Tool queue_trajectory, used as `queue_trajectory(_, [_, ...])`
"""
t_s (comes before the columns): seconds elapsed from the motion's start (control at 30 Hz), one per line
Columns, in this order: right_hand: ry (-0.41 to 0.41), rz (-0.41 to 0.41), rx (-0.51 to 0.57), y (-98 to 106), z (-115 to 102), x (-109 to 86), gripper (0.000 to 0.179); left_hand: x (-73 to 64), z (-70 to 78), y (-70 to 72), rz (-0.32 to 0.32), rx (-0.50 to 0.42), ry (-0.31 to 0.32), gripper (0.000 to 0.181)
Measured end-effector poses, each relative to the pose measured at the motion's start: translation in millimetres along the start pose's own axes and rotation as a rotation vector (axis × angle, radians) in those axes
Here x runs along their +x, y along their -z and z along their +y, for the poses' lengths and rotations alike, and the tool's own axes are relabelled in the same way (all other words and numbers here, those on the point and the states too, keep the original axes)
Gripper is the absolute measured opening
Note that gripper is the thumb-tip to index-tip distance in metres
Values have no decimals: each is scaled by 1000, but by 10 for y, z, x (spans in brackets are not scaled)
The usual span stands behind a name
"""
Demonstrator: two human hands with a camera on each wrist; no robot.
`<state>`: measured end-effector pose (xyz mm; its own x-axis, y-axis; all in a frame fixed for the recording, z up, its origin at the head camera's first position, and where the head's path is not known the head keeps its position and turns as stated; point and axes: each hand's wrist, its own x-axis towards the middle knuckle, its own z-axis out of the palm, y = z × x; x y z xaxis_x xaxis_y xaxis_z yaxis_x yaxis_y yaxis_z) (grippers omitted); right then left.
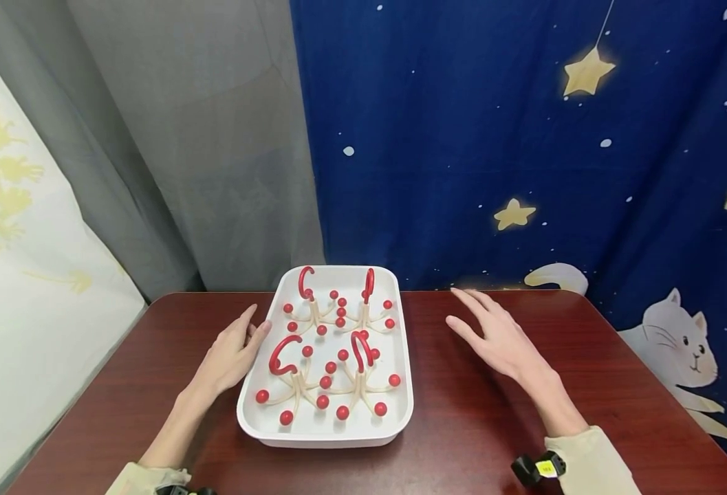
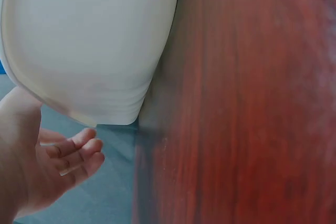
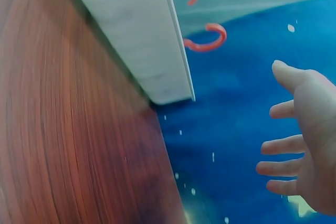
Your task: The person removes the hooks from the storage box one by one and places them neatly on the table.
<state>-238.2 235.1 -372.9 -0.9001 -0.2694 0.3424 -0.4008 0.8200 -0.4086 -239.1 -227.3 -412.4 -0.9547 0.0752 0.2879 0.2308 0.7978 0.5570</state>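
A white tray (image 1: pixel 253 419) stands on the table with several cream, spider-legged pieces (image 1: pixel 360 386) in it. Each has red balls at its leg ends and a red curved hook (image 1: pixel 281 357) on top. At the tray's left side is my left hand (image 1: pixel 230 354), its thumb right at the rim and its fingers loosely bent beside the outer wall. To the right of the tray my right hand (image 1: pixel 499 337) hovers apart from it, fingers spread and holding nothing. In the right wrist view two red hooks (image 3: pixel 210 40) show above the tray's side wall (image 3: pixel 131 30).
The dark red wooden table (image 1: pixel 462 440) extends on both sides of the tray. Behind it hang a grey curtain (image 1: pixel 214 172) and a blue curtain with stars (image 1: pixel 431 137). A white patterned cloth (image 1: pixel 35 330) hangs at the left. A black wrist device (image 1: pixel 539 467) sits at the right sleeve.
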Motion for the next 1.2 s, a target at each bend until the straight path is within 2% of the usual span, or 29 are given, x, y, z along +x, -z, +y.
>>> queue_trajectory(0.27, [50,-19,104,-96,-330,9,66,2,15,-50,-8,-91,-13,56])
queue_trajectory(0.4, [83,-34,160,-154,-484,26,64,-5,18,-65,-11,-109,-11,48])
queue_trajectory(0.63, [211,-52,294,-280,-731,75,49,-28,46,-94,24,-117,-31,38])
queue_trajectory(0.87, [234,-117,306,-311,-934,50,47,-45,118,-141,56,-124,-43,35])
queue_trajectory(1.03, [237,-156,312,-320,-1019,22,44,-52,187,-190,56,-144,-33,35])
queue_trajectory(1.2, [272,-126,290,-340,-1019,6,30,-68,242,-233,53,-160,-17,36])
